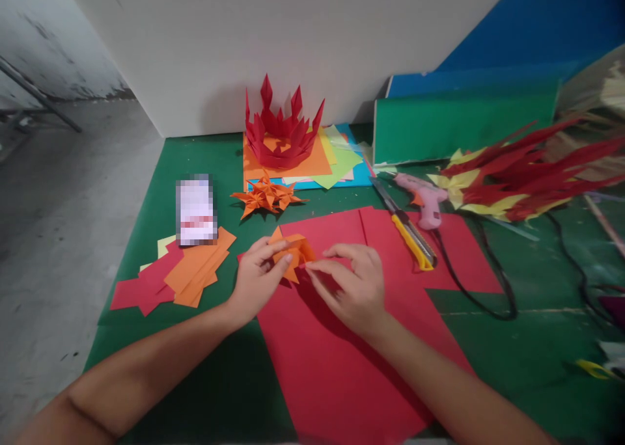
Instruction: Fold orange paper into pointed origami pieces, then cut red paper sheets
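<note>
My left hand [261, 266] grips an orange folded paper piece [293, 250] with pointed tips, thumb in front and fingers behind. My right hand [354, 285] pinches at its right edge with thumb and index finger; the other fingers are curled loosely. Exactly what lies between those fingertips is partly hidden. Beneath both hands lie large red paper sheets [342, 360]. Behind the held piece sit several orange folded paper stars [267, 196], clustered together. A red folded paper crown [280, 142] stands farther back on coloured sheets [317, 162].
Orange and red paper strips [195, 272] lie at left beside a blurred-out phone [196, 209]. To the right are a yellow utility knife [410, 237], its blade part showing, and a pink glue gun [426, 201] with a looped black cord. Red and yellow paper flames [517, 172] lie beyond.
</note>
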Demonstrator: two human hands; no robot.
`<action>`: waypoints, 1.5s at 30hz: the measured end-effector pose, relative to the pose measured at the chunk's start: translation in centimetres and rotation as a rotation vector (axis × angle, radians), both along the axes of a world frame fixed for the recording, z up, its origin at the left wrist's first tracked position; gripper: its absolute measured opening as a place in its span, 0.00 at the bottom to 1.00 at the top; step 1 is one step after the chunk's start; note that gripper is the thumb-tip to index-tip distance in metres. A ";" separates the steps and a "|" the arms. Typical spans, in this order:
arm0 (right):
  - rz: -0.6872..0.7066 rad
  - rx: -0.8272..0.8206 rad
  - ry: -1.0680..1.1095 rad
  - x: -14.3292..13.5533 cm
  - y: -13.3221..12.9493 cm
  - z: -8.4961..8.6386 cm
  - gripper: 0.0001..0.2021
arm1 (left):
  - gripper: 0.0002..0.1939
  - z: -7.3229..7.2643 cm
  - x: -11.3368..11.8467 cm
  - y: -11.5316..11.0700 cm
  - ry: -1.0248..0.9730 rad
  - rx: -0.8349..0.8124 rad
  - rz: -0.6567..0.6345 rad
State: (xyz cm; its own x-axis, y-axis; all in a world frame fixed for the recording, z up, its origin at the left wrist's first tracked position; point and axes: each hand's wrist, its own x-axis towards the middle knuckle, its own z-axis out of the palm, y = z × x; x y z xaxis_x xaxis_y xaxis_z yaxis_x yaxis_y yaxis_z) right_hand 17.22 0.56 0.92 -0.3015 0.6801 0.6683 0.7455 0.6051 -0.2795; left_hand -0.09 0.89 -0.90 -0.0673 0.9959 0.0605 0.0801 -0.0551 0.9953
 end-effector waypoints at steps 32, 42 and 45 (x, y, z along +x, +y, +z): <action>0.228 0.202 -0.277 0.4 0.0 -0.1 0.10 | 0.11 -0.3 -0.1 0.2 -0.104 -0.034 -0.014; 0.226 0.206 -0.268 0.3 0.0 -0.2 0.10 | 0.11 -0.3 -0.3 0.2 -0.092 -0.056 -0.036; 0.217 0.200 -0.271 0.4 -0.1 -0.4 0.10 | 0.11 -0.4 -0.4 0.2 -0.101 -0.057 -0.039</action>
State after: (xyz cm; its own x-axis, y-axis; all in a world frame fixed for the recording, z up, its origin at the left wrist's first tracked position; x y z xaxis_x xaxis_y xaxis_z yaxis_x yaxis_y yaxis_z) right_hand 17.58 0.50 0.51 -0.6072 0.4456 0.6578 0.6249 0.7792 0.0490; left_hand -0.45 1.12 -1.29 -0.0311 0.9995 -0.0015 -0.0223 0.0008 0.9998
